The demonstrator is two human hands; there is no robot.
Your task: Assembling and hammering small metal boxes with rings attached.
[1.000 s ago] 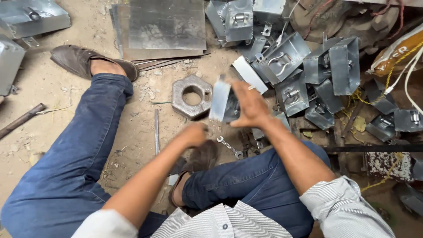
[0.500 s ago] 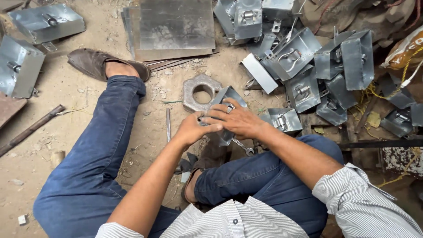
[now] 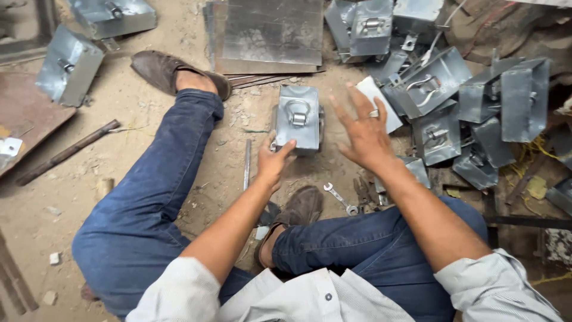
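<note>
- Both hands work over one folded sheet-metal box (image 3: pixel 298 118) on the dirt floor (image 3: pixel 119 119) between the person's spread legs; the left hand (image 3: pixel 274 160) pinches the box's near left corner with thumb and fingertips, while the right hand (image 3: pixel 363 134) floats just right of it with fingers spread wide and nothing in its grasp, a ring on one finger.
- Far left: a rusty brown plate (image 3: pixel 24 122) lies at the edge, with a small white bracket (image 3: pixel 9 146) on it and a dark iron bar (image 3: pixel 67 152) slanting beside it.
- Above that, two grey metal boxes (image 3: pixel 68 65) of the same kind lie on their sides, each with a small fitting on one face.
- Left leg in blue jeans stretches out to a worn brown shoe (image 3: pixel 158 68); small pale stone chips lie on the sand near the knee.
- Centre: the handled box is grey and rectangular, lying flat with a looped wire handle (image 3: pixel 297 111) on its upper face; a thin rod (image 3: pixel 246 164) lies just left of it.
- Beyond it, a stack of flat grey metal sheets (image 3: pixel 268 30) rests on the ground.
- Near the bent right leg: a second brown shoe (image 3: pixel 301 206) and a small spanner (image 3: pixel 339 198) just right of it.
- Right: a jumbled heap of finished boxes (image 3: pixel 453 89), some showing wire handles, others open and hollow; yellow cord (image 3: pixel 527 152) trails at its edge.
- Ground throughout is dusty, sandy earth scattered with scraps.
</note>
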